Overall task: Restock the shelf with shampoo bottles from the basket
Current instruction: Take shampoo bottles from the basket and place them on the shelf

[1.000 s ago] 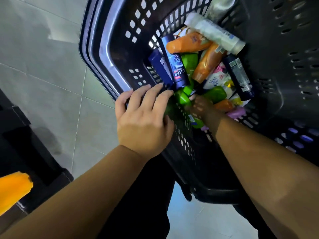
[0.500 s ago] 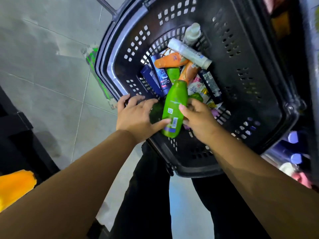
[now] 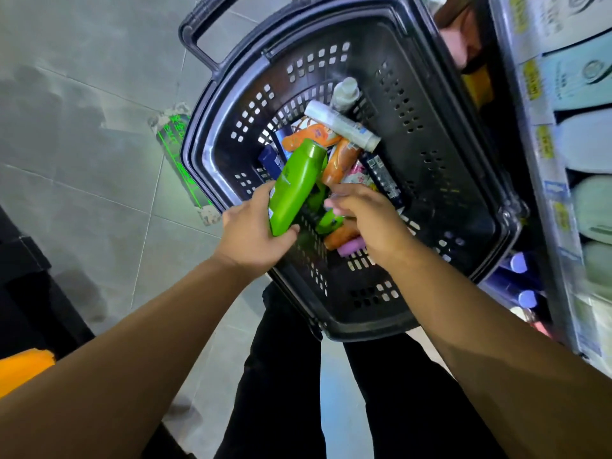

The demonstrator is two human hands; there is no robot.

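The restocking looks to be at an early stage. The black basket (image 3: 430,134) fills the upper middle of the frame and holds a pile of bottles, while the shelf (image 3: 563,180) runs down the right edge, blurred. None of the bottles can be seen going onto it yet.

One green bottle (image 3: 298,187) is out of the pile. The left hand (image 3: 251,233) holds it by its base, fingers and thumb wrapped round it, cap pointing to the upper right and tilted over the basket's left side. The right hand (image 3: 367,220) hangs over the pile in the middle of the frame. Its grip is loose – fingers bent, blurred at the tips, nothing in them as far as shows.

Left in the basket, as far as can be counted:
- three orange bottles (image 3: 341,160)
- at least one more green one (image 3: 328,221)
- two dark blue bottles (image 3: 381,180)
- one white tube (image 3: 341,127)
- one pale grey bottle (image 3: 344,94)
- one pink bottle (image 3: 351,248)

More may lie hidden beneath – so most of the job appears to remain.
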